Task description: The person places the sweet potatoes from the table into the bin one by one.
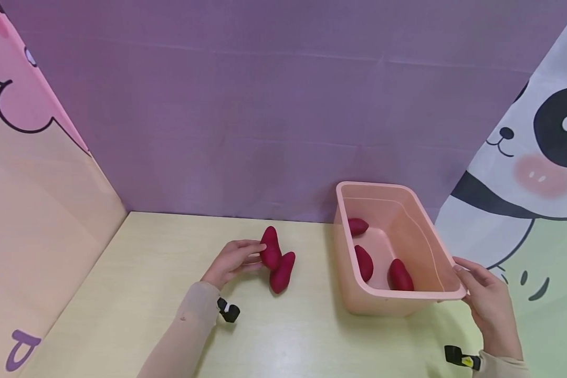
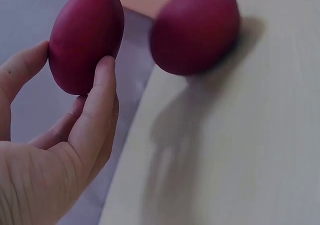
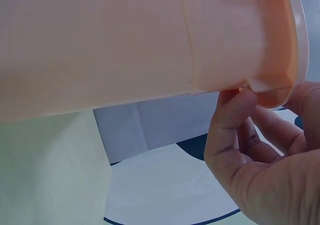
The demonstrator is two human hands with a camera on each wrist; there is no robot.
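My left hand (image 1: 233, 260) pinches a dark red sweet potato (image 1: 270, 249) between thumb and fingers. In the left wrist view this sweet potato (image 2: 86, 40) is held off the table. Another sweet potato (image 1: 282, 273) lies just right of it, and is slightly blurred in the left wrist view. To the right stands a pink plastic bin (image 1: 345, 262) with three sweet potatoes inside, one of them a sweet potato (image 1: 400, 275) near the front. My right hand (image 1: 489, 294) grips the bin's rim at the near right corner; its fingers (image 3: 235, 107) curl under the lip.
The pale wooden table (image 1: 170, 273) meets a purple cloth backdrop (image 1: 264, 115) behind the bin. A panda-printed panel (image 1: 538, 173) rises along the right side, close to my right hand. A pink and beige panel (image 1: 38, 199) borders the left.
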